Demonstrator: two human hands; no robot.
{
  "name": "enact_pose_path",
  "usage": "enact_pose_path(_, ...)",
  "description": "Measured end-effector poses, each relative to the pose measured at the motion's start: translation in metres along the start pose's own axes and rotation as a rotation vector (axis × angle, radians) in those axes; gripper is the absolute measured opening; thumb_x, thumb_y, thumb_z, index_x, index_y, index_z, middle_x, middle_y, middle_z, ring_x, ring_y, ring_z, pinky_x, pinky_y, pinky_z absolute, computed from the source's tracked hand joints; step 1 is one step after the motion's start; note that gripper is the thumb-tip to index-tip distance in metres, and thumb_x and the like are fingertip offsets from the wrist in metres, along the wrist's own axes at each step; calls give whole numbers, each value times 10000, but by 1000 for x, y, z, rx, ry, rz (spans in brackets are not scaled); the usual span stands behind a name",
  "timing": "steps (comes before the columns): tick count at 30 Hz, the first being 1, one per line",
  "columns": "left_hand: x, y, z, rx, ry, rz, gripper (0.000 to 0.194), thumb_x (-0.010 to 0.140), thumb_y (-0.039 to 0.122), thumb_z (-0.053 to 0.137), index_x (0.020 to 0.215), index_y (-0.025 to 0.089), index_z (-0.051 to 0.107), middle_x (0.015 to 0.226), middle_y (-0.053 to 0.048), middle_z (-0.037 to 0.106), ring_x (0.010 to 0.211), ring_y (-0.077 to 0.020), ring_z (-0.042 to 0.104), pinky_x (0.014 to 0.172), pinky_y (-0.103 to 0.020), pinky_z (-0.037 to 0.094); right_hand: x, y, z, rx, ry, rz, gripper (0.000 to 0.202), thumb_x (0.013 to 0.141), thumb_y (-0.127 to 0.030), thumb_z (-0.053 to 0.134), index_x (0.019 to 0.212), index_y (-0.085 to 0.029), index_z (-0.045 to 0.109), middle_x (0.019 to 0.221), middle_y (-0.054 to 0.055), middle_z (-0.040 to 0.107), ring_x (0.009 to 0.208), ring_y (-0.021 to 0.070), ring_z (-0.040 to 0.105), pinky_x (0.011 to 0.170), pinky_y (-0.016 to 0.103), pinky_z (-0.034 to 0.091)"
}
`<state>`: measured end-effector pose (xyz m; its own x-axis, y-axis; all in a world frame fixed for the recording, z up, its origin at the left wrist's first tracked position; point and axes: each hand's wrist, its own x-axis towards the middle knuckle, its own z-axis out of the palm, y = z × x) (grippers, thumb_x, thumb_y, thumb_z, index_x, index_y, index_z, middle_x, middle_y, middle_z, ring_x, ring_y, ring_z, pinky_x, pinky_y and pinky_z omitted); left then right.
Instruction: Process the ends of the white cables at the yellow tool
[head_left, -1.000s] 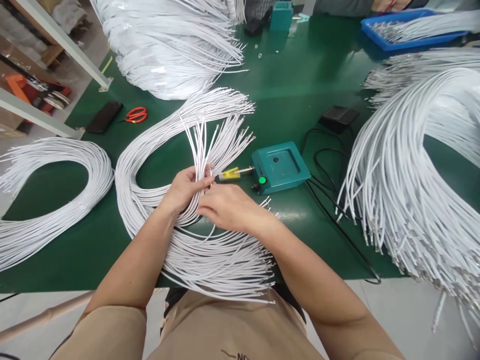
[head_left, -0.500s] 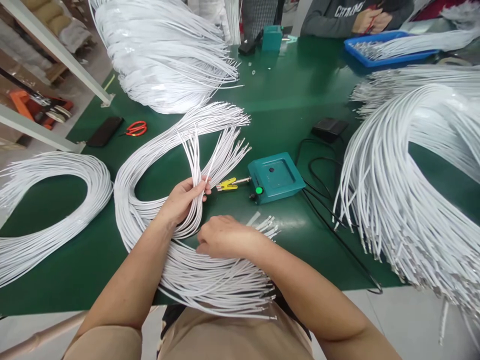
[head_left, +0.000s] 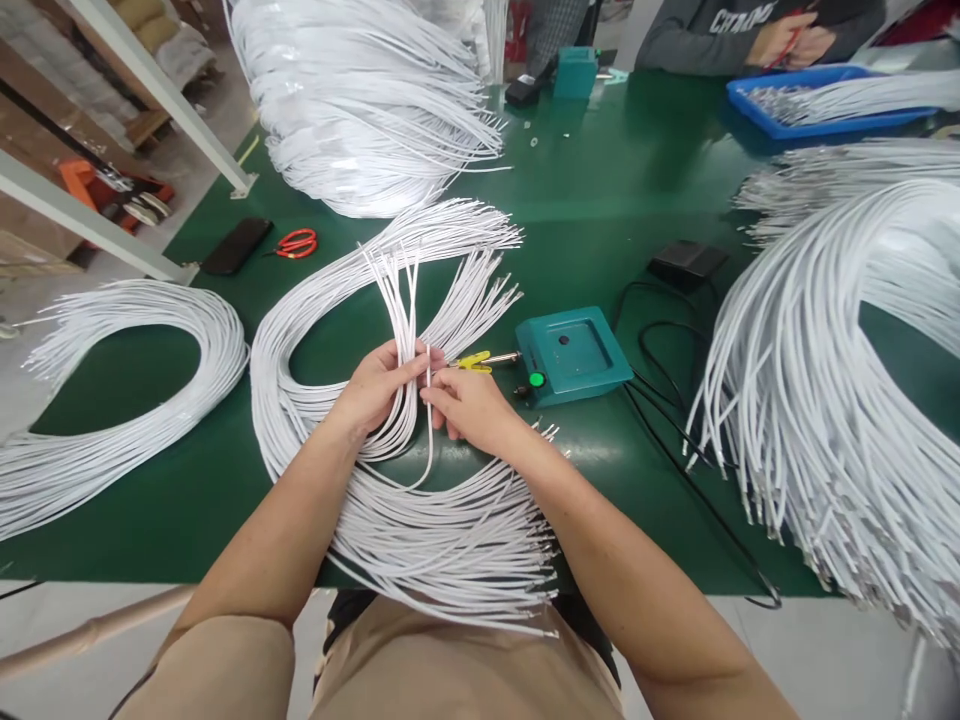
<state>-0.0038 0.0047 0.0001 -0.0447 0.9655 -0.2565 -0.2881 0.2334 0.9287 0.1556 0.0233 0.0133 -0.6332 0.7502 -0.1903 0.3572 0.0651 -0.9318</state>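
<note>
My left hand point(head_left: 379, 385) grips a small bunch of white cables point(head_left: 397, 290) whose ends fan upward above the fist. My right hand point(head_left: 469, 408) pinches a single white cable point(head_left: 429, 440) just right of that bunch; the cable loops down below both hands. Both hands hover over a large curved bundle of white cables point(head_left: 315, 300) lying on the green table point(head_left: 600, 190). A yellow clip point(head_left: 475, 361) sticks out of a teal box point(head_left: 574, 352) right beside my right hand.
More white cable heaps lie at left point(head_left: 127, 330), back point(head_left: 367, 100) and right point(head_left: 840, 360). Red scissors point(head_left: 296, 243) and a black phone point(head_left: 236, 245) sit at back left; a black pedal point(head_left: 686, 263) with cords behind the box. Another person's hands point(head_left: 784, 40) work by a blue tray point(head_left: 817, 105).
My right hand dropped to the cable pile near me, then rose again to the left hand's bunch with one cable pinched. The left hand kept its bunch.
</note>
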Motion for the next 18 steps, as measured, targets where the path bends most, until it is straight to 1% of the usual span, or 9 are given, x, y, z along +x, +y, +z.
enact_pose_path(2,0,1,1,17,21,13,350,622,295,826,832,160,582,794,-9,669,631,-105,589,601,-238,471,0,0,-2,-51,-18,32,228,867,-259,503,657,-178,532,572,-35,626,371,58,474,485,208,388)
enact_pose_path(3,1,1,1,32,39,30,361,606,285,834,811,161,564,772,-2,659,623,-101,585,579,-223,450,1,0,-5,-70,13,40,223,859,-256,511,653,-176,546,579,-33,630,378,56,475,489,209,389)
enact_pose_path(4,1,0,1,48,56,53,374,593,278,841,795,162,548,756,5,648,626,-101,589,565,-212,429,2,0,-10,-69,72,39,217,852,-257,515,656,-175,560,597,-30,637,393,56,483,494,208,393)
enact_pose_path(6,1,-3,1,90,78,98,400,574,276,848,785,166,526,742,11,633,665,-120,616,568,-213,418,5,2,-17,14,220,19,201,853,-282,509,698,-179,585,649,-27,647,432,60,499,493,205,403)
enact_pose_path(8,0,-7,1,167,81,133,407,575,290,846,805,170,531,742,16,625,681,-132,619,601,-230,434,8,5,-20,137,307,11,199,848,-361,532,778,-190,606,674,-28,635,463,73,506,470,206,403)
enact_pose_path(10,-1,-9,2,279,89,168,396,582,300,839,824,171,553,760,18,624,689,-127,598,658,-249,455,10,8,-18,170,317,12,253,793,-442,612,833,-193,628,647,-33,607,499,89,508,465,210,399)
enact_pose_path(12,-3,-9,3,381,99,204,379,586,298,834,827,170,572,778,18,622,704,-123,575,702,-257,461,11,10,-13,138,346,-15,294,732,-465,683,821,-187,644,627,-33,594,548,101,520,504,218,413)
enact_pose_path(15,-5,-8,4,429,79,214,359,597,284,827,829,170,579,780,20,620,706,-122,565,712,-257,458,12,12,-6,157,412,-81,263,742,-433,680,751,-174,638,677,-10,632,619,110,551,575,231,438)
enact_pose_path(18,-5,-7,5,450,84,213,357,596,287,829,817,170,575,746,26,612,665,-116,552,675,-252,451,13,13,-5,211,399,-73,251,733,-416,684,733,-169,640,707,6,660,638,118,568,571,232,435)
